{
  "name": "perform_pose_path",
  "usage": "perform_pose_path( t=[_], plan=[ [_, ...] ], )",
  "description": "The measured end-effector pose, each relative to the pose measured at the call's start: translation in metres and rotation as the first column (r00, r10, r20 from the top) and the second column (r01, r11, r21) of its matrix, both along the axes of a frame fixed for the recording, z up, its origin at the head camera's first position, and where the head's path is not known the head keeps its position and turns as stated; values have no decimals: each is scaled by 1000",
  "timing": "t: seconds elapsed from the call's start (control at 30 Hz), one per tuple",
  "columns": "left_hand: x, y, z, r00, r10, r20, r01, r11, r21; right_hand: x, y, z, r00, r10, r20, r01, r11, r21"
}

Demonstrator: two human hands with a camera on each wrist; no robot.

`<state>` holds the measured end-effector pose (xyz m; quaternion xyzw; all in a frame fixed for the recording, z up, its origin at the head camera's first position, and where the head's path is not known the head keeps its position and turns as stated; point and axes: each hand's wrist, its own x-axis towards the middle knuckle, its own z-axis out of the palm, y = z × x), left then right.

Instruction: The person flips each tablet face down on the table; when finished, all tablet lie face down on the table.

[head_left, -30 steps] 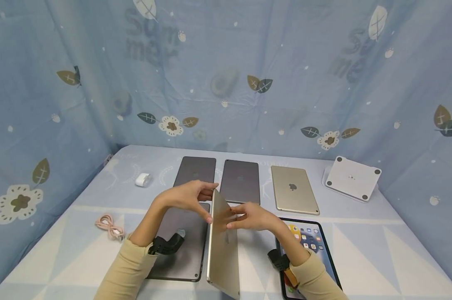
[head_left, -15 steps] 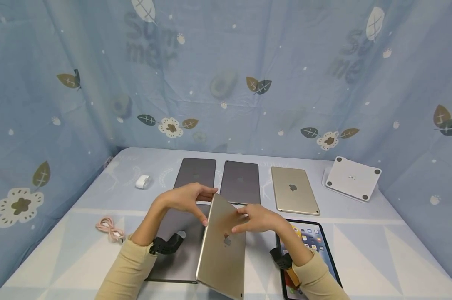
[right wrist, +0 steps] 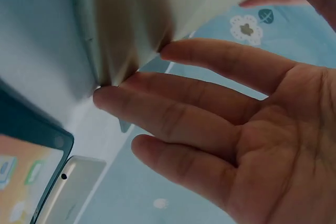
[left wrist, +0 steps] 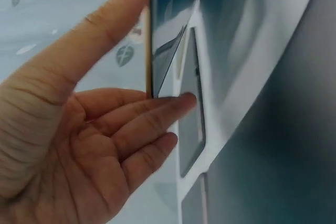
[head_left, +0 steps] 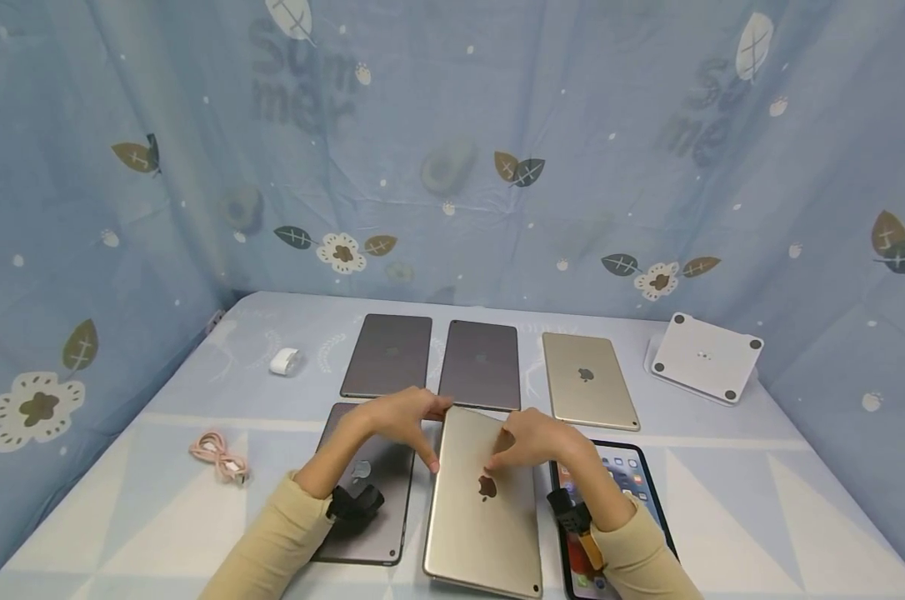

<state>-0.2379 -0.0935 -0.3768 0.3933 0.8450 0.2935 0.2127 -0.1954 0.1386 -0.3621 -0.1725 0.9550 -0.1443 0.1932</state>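
Note:
A gold tablet (head_left: 475, 529), its back with a dark apple logo facing up, leans tilted at the middle front. My left hand (head_left: 403, 418) holds it by the upper left corner, thumb and fingers on either side of the edge. In the left wrist view, the dark glossy screen (left wrist: 170, 30) shows beside the thumb. My right hand (head_left: 538, 437) touches the tablet's back near the upper right. The right wrist view shows fairly straight fingers (right wrist: 173, 114) with tips against the shiny back. Under my left wrist lies a large grey tablet (head_left: 373, 521), face down.
Behind lie two dark grey tablets (head_left: 389, 354) and a smaller gold tablet (head_left: 589, 379). A lit tablet (head_left: 632, 467) is partly under my right forearm. A white stand (head_left: 707, 358) sits back right. At left are a white charger (head_left: 283, 361) and a coiled pink cable (head_left: 218, 456).
The gold tablet has turned from nearly edge-on to back facing up, and it has lowered and shifted right. Both hands moved with it, the left one downward and to the right.

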Motion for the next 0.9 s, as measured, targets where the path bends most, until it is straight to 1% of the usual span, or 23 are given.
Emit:
perform_pose_path(
  t=[0.07,0.13,0.2,0.33,0.4,0.47,0.53,0.57,0.7,0.77,0.9],
  plan=[
    [1,4,-3,1000,-1,-28,0,999,-38,1,1,0,1000,-14,9,14,1000,12],
    [2,6,-5,999,9,-41,-12,998,-67,1,1,1,1000,-18,17,17,1000,25],
    [3,8,-5,998,33,-46,-37,994,-99,2,1,1,1000,-15,25,14,999,41],
    [6,10,-5,994,64,-91,-78,984,-158,3,-1,2,1000,-10,28,8,998,59],
    [8,12,-3,988,89,-124,-113,973,-201,2,-3,1,1000,-4,30,2,999,54],
    [11,17,-3,985,105,-138,-136,960,-244,2,-4,0,1000,0,28,-2,999,51],
    [14,22,-3,985,91,-147,-131,948,-290,3,-6,-1,1000,0,27,-1,999,54],
    [16,25,-3,984,83,-155,-130,938,-321,4,-8,-1,1000,1,26,-3,998,56],
    [23,33,-5,988,47,-147,-106,902,-419,7,-12,-2,1000,3,26,-5,997,76],
    [27,35,-5,987,61,-151,-125,880,-458,8,-14,-2,999,14,32,-17,996,83],
    [29,37,-5,984,70,-165,-141,869,-474,8,-14,-2,999,29,43,-33,995,96]
  ],
)
